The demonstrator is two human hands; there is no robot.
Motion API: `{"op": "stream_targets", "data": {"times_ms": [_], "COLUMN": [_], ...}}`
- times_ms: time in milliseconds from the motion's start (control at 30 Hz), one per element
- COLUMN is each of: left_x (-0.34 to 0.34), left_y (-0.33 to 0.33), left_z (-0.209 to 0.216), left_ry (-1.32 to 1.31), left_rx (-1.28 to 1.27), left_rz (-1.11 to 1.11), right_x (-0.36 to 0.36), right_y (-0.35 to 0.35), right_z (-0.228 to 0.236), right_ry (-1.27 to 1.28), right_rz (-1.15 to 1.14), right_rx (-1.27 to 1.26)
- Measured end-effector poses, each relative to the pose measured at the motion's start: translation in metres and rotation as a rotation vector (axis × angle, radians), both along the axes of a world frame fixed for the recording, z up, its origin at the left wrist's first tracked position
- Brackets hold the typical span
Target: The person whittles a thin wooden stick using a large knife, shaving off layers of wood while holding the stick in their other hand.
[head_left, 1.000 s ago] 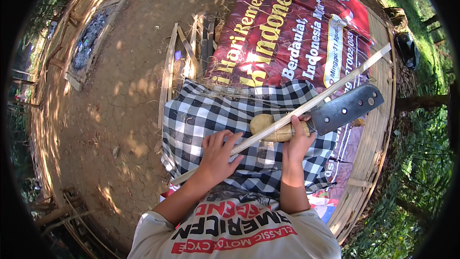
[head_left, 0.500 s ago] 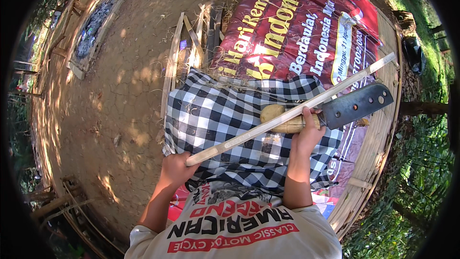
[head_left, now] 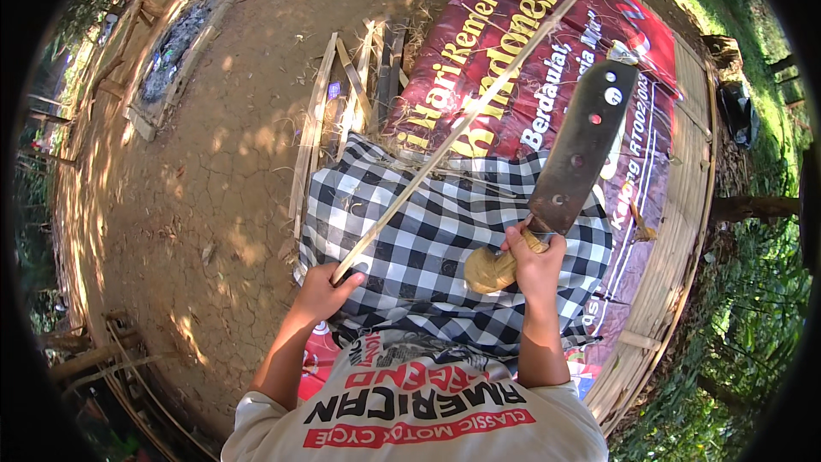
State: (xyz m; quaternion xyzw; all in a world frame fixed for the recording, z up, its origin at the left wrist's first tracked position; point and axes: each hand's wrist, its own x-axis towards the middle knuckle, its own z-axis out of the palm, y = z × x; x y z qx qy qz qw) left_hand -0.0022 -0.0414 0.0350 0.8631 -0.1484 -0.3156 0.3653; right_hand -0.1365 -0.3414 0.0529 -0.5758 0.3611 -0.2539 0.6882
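Observation:
My left hand (head_left: 327, 293) is closed around the lower end of a long, thin strip of pale wood or bamboo (head_left: 436, 156). The strip slants up and away to the right, narrow edge showing. In my right hand (head_left: 539, 267) is a cleaver (head_left: 586, 137), gripped at its wooden handle (head_left: 489, 272). Its broad dark blade has a row of holes and points away, apart from the strip and to its right. Under both hands, a black-and-white checked cloth (head_left: 428, 244) covers my lap.
A maroon printed banner (head_left: 479, 21) lies over a bamboo platform (head_left: 684, 180). Several wooden strips (head_left: 315, 120) are piled left of the banner. Cracked bare earth (head_left: 231, 162) spreads on the left, with a wood-framed ash pit (head_left: 175, 51). A dark bag (head_left: 737, 115) sits far right.
The strip has swung from a low rightward slant to a steeper one and rolled edge-on. The cleaver has turned from pointing right to pointing away, separating from the strip.

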Motion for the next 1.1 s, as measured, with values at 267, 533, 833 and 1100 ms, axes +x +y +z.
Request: {"op": "stream_targets", "data": {"times_ms": [267,533,833,1100], "left_x": [0.008,0.013,0.006,0.004], "left_y": [0.006,-0.002,-0.003,-0.003], "left_z": [-0.009,-0.013,-0.029,-0.035], "left_ry": [0.122,0.087,-0.027,-0.065], "left_rx": [0.011,0.071,0.01,0.002], "left_rz": [0.088,0.084,0.091,0.111], "right_x": [0.03,0.07,0.097,0.097], "right_y": [0.002,0.012,-0.014,-0.043], "right_z": [0.019,-0.009,-0.054,-0.051], "right_ry": [0.242,0.203,0.292,0.312], "right_rz": [0.361,0.54,0.673,0.657], "right_rx": [-0.893,-1.118,-1.35,-1.418]}}
